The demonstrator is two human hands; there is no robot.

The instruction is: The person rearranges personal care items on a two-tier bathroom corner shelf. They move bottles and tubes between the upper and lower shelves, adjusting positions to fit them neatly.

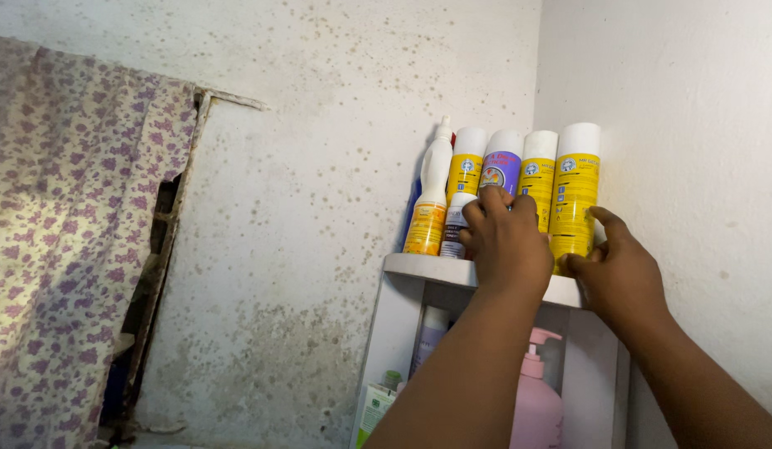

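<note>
A row of spray cans stands on the top of a white corner shelf [427, 268]. My left hand [506, 237] is curled around the purple-labelled can [502, 166] in the middle of the row. My right hand [619, 266] grips the base of the rightmost yellow can [575, 187] with thumb and fingers. Another yellow can [539, 170] stands between the two, and a further yellow can [466, 166] is to the left. A white and orange bottle [429, 204] stands at the left end.
A pink pump bottle [535, 399] and a pale tube [430, 333] sit on the lower shelf, with a green and white box [373, 407] beside them. The walls are stained white. A purple floral curtain [62, 233] hangs at the left.
</note>
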